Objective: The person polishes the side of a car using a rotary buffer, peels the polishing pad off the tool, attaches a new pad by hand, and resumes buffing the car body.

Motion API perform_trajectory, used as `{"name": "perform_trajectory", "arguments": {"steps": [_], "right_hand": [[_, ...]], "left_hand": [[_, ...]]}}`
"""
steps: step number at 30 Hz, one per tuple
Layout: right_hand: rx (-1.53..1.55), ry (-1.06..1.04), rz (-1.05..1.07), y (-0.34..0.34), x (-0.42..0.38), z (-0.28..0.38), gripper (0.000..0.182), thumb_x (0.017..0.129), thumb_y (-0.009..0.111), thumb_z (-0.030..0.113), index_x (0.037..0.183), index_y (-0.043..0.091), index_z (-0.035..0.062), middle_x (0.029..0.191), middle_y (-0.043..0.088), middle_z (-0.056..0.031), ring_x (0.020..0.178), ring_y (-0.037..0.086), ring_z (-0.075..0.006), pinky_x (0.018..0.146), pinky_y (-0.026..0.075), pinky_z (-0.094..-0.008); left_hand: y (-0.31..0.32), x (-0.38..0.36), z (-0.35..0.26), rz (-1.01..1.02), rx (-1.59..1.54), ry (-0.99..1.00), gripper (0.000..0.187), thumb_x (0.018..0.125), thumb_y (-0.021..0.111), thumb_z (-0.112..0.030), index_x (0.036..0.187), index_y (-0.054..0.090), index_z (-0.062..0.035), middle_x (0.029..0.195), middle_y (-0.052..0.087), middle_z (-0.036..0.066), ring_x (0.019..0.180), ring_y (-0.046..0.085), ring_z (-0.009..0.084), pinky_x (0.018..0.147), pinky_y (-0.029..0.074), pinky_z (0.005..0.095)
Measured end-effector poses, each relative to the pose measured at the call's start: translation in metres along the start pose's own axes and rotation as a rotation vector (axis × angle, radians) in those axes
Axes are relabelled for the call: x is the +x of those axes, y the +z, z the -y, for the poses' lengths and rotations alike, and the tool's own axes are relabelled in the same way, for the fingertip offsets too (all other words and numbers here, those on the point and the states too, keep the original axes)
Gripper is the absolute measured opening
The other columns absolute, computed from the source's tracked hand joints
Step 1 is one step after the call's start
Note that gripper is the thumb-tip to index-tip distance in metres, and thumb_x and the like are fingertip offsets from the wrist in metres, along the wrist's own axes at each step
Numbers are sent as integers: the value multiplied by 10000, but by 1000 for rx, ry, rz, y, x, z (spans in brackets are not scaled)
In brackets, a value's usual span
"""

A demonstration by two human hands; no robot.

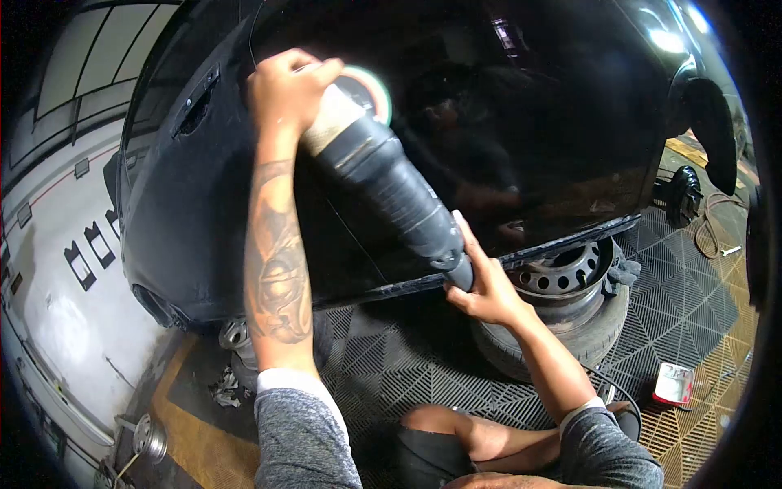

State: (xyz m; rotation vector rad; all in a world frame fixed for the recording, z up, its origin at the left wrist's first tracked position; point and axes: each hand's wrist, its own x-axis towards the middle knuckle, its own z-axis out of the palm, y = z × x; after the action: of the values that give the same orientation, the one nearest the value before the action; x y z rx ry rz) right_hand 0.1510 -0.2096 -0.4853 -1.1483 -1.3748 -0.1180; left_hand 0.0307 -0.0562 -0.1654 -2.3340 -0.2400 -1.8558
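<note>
A black car polisher (399, 196) runs diagonally across the middle of the view, its head up against the glossy black car body (521, 138). My left hand (289, 90) is closed over the pale, worn-looking head of the polisher at the upper left. Beyond the head shows part of a round pad (376, 91) with a pale green rim, slightly blurred; where it meets the panel is partly hidden. Around the narrow rear end of the polisher, my right hand (487, 285) is wrapped. A dark door handle recess (197, 107) lies left of my left hand.
Under the car's sill lies a tyre with a steel rim (558, 281). A red-and-white container (674, 385) stands on the ribbed floor tiles at right. A cord (607, 379) passes near my right forearm. A metal wheel part (150, 438) sits at lower left.
</note>
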Motion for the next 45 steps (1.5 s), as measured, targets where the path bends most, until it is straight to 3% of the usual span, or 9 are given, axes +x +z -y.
{"name": "perform_trajectory", "arguments": {"steps": [7, 11, 17, 19, 23, 29, 31, 34, 45], "right_hand": [[60, 59, 155, 31, 2, 6, 1091, 758, 664, 60, 1638, 24, 135, 781, 680, -255, 668, 703, -380, 706, 562, -417], [-33, -125, 12, 36, -16, -3, 999, 898, 738, 232, 1626, 72, 75, 1199, 634, -347, 977, 679, -478, 863, 548, -457], [-233, -99, -45, 9, -43, -1, 874, 953, 667, 367, 1609, 179, 59, 955, 645, -265, 822, 658, -440, 746, 547, -497], [-257, -97, -86, -5, -51, -5, 882, 953, 671, 356, 1611, 168, 54, 939, 639, -274, 813, 653, -446, 748, 542, -500], [-193, -55, -130, -39, -64, -3, 876, 963, 658, 292, 1617, 126, 56, 1273, 604, -347, 1082, 649, -488, 962, 520, -477], [-137, -7, -232, -80, -82, -5, 857, 972, 640, 260, 1623, 112, 79, 1308, 595, -336, 1159, 616, -489, 1019, 490, -464], [-139, -15, -272, -93, -85, -8, 858, 973, 640, 257, 1625, 110, 84, 1314, 594, -332, 1160, 617, -486, 1025, 486, -459], [-97, -31, -341, -111, -88, -14, 877, 967, 655, 255, 1630, 100, 106, 1322, 610, -301, 1171, 628, -458, 1042, 478, -436], [-4, 167, -546, -175, -118, -22, 846, 972, 667, 272, 1635, 154, 155, 1276, 671, -216, 1091, 698, -305, 982, 496, -371]], "left_hand": [[-32, -32, 44, 9, -19, -132, 327, 731, 756, -319, 824, 754, -5, 774, 740, 167, 746, 730, 262, 732, 541, 356], [-26, -33, 39, 38, -56, -138, 313, 749, 742, -300, 798, 735, 9, 710, 713, 144, 694, 698, 223, 701, 519, 346], [-3, -25, -8, 82, -73, -84, 319, 761, 729, -310, 791, 731, 8, 725, 718, 160, 704, 707, 266, 720, 527, 370], [11, -21, -29, 96, -54, 11, 320, 849, 753, -300, 796, 726, 14, 712, 708, 93, 678, 640, 127, 675, 492, 314], [39, -13, -77, 107, -74, 35, 349, 861, 748, -329, 795, 727, 13, 706, 706, 99, 658, 646, 150, 668, 495, 330], [80, 1, -142, 137, -78, 90, 384, 854, 756, -376, 772, 733, -2, 707, 714, 115, 662, 669, 187, 676, 510, 343], [87, 5, -168, 221, -76, 57, 417, 767, 719, -446, 807, 770, -35, 851, 757, 189, 834, 737, 353, 820, 563, 421], [113, 14, -195, 161, -45, 168, 434, 834, 763, -451, 775, 746, -21, 728, 727, 126, 690, 696, 231, 708, 530, 363], [201, 30, -307, 236, -125, 361, 436, 679, 790, -537, 843, 815, -134, 866, 775, 128, 826, 756, 279, 820, 577, 381]]}}
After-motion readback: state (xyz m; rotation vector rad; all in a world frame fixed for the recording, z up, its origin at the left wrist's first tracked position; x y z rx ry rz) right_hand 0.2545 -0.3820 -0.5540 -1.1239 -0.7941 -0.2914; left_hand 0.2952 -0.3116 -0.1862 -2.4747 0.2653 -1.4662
